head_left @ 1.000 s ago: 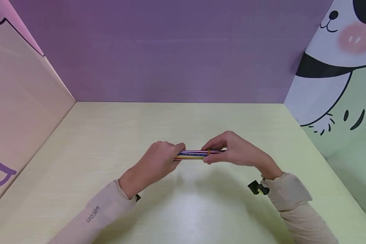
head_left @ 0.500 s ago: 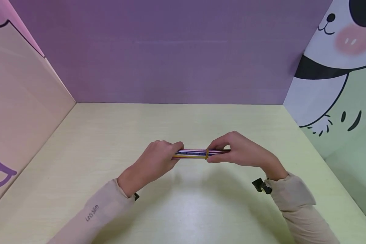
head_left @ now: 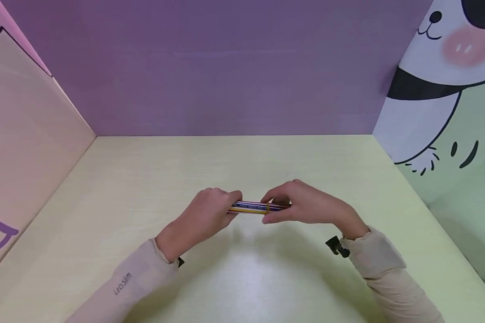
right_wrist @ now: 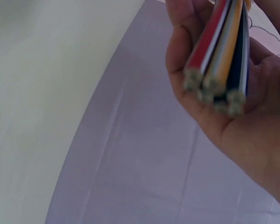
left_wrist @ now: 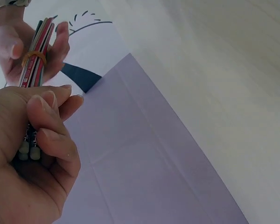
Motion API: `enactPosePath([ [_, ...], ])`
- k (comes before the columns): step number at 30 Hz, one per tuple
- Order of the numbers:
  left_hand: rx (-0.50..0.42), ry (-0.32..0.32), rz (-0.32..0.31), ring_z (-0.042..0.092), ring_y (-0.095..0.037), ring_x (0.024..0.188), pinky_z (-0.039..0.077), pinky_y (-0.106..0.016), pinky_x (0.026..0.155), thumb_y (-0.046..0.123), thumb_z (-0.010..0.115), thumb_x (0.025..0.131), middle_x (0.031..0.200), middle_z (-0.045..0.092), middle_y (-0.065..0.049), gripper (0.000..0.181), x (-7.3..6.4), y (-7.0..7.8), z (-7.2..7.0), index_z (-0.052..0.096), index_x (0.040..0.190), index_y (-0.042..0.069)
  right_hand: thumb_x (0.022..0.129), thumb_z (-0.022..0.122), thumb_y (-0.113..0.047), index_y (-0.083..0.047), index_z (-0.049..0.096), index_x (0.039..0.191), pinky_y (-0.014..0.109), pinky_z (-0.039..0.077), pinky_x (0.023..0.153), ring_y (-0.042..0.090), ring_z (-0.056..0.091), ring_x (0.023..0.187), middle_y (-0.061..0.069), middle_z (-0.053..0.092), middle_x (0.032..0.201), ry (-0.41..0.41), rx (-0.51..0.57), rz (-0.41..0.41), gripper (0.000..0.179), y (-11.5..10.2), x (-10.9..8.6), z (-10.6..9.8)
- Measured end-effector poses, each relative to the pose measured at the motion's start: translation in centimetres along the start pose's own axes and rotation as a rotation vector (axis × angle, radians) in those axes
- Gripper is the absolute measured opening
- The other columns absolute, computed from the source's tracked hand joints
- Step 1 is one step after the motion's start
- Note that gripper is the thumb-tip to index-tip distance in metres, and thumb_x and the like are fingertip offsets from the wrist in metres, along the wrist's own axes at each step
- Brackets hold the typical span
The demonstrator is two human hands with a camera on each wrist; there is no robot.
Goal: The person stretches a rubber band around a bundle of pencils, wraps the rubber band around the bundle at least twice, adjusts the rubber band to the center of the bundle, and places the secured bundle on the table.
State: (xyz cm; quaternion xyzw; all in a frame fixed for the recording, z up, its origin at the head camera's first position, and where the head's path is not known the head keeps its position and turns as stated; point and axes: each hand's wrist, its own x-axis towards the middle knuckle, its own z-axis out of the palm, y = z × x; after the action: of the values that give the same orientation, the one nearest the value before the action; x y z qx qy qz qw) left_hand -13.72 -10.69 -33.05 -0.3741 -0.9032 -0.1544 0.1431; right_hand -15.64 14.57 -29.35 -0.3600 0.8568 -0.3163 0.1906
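Observation:
A bundle of pencils [head_left: 248, 207] is held level above the table, with a yellow-orange rubber band [head_left: 268, 207] around it towards the right. My left hand [head_left: 204, 214] grips the bundle's left part, its fingers curled round it; pale eraser ends [left_wrist: 35, 153] poke out inside that hand in the left wrist view. Around the right part, my right hand [head_left: 313, 206] has thumb and fingers spread on either side of the pencils, seemingly apart from them. The right wrist view shows the blunt pencil ends [right_wrist: 214, 86] in front of the right palm, in red, yellow and dark colours.
A pale wood-look table [head_left: 242, 273] lies below both hands. Behind it stands a purple panel [head_left: 234, 72]. A pink panel [head_left: 28, 121] is on the left, and a green panel with a cartoon animal [head_left: 469, 188] on the right.
My right hand has moved a little left, its thumb and fingers now wider apart around the bundle. The left hand keeps its grip on the pencils. The view has shifted slightly.

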Motion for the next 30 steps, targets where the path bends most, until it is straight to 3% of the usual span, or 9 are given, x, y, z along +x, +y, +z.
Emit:
enactPosePath([
  [2,-0.076,-0.022,-0.034,0.042,-0.006,0.05,0.039,-0.02,0.048,0.014,0.081,0.083,0.063,0.057,0.009,0.016,0.0,-0.4,-0.4,0.065,0.086,0.011,0.09,0.075,-0.034,-0.022,0.073,0.101,0.027,0.048,0.061,0.01,0.06,0.065,-0.01,0.069,0.078,0.011,-0.009,0.021,0.016,0.1,-0.3,-0.5],
  [5,-0.322,-0.069,-0.126,0.045,-0.008,0.048,0.042,-0.023,0.047,0.031,0.079,0.087,0.063,0.059,0.009,0.017,-0.1,-1.0,-0.9,0.068,0.086,0.017,0.093,0.072,-0.03,-0.02,0.073,0.099,0.027,0.046,0.058,0.012,0.06,0.063,-0.008,0.067,0.076,0.042,-0.022,0.009,0.012,0.3,-0.5,-0.9],
  [8,-0.601,-0.111,-0.242,0.049,-0.013,0.044,0.045,-0.029,0.045,0.044,0.065,0.096,0.058,0.057,0.004,0.025,-0.1,-1.5,-1.3,0.069,0.085,0.021,0.094,0.07,-0.03,-0.021,0.073,0.098,0.027,0.047,0.058,0.013,0.061,0.065,-0.006,0.066,0.078,0.083,-0.014,-0.019,0.01,0.5,-0.5,-1.0],
  [11,-0.737,-0.148,-0.335,0.045,-0.017,0.04,0.044,-0.03,0.044,0.046,0.051,0.103,0.055,0.052,-0.003,0.036,0.0,-1.7,-1.3,0.071,0.089,0.02,0.094,0.07,-0.029,-0.023,0.072,0.098,0.026,0.046,0.057,0.015,0.058,0.064,-0.004,0.065,0.077,0.123,-0.002,-0.034,0.007,0.5,-0.4,-0.9],
  [17,-0.731,-0.179,-0.341,0.032,-0.012,0.048,0.027,-0.023,0.048,0.041,0.054,0.103,0.058,0.044,0.001,0.03,0.2,-1.4,-1.5,0.071,0.09,0.019,0.094,0.072,-0.027,-0.023,0.072,0.096,0.024,0.041,0.055,0.011,0.049,0.061,-0.002,0.06,0.072,0.143,0.0,-0.042,0.004,0.7,-0.5,-0.8],
  [20,-0.779,-0.232,-0.323,0.037,-0.015,0.047,0.028,-0.023,0.047,0.037,0.058,0.101,0.057,0.048,0.0,0.025,-0.1,-1.4,-1.7,0.067,0.09,0.016,0.094,0.071,-0.027,-0.023,0.072,0.099,0.024,0.042,0.057,0.011,0.049,0.062,-0.005,0.062,0.075,0.116,-0.008,-0.052,0.007,0.9,-0.4,-0.8],
  [23,-0.799,-0.291,-0.29,0.052,-0.024,0.051,0.033,-0.023,0.047,0.032,0.06,0.101,0.062,0.056,-0.002,0.022,-0.4,-1.4,-1.4,0.063,0.091,0.012,0.094,0.071,-0.027,-0.021,0.073,0.103,0.024,0.044,0.059,0.011,0.05,0.065,-0.005,0.065,0.08,0.08,-0.025,-0.06,0.01,1.2,-0.1,-0.5],
  [26,-0.732,-0.305,-0.24,0.055,-0.025,0.055,0.035,-0.023,0.049,0.029,0.059,0.102,0.065,0.056,0.0,0.018,-0.7,-1.4,-1.2,0.061,0.095,0.012,0.094,0.071,-0.026,-0.02,0.073,0.104,0.024,0.044,0.06,0.01,0.051,0.066,-0.004,0.067,0.083,0.064,-0.042,-0.061,0.011,1.5,0.1,-0.2],
  [30,-0.518,-0.274,-0.176,0.045,-0.01,0.055,0.038,-0.023,0.053,0.031,0.062,0.1,0.067,0.051,0.006,0.015,-0.7,-0.9,-1.0,0.058,0.1,0.017,0.095,0.07,-0.025,-0.022,0.072,0.103,0.025,0.044,0.061,0.011,0.051,0.067,-0.003,0.067,0.084,0.065,-0.057,-0.046,0.009,1.6,0.1,-0.1],
])
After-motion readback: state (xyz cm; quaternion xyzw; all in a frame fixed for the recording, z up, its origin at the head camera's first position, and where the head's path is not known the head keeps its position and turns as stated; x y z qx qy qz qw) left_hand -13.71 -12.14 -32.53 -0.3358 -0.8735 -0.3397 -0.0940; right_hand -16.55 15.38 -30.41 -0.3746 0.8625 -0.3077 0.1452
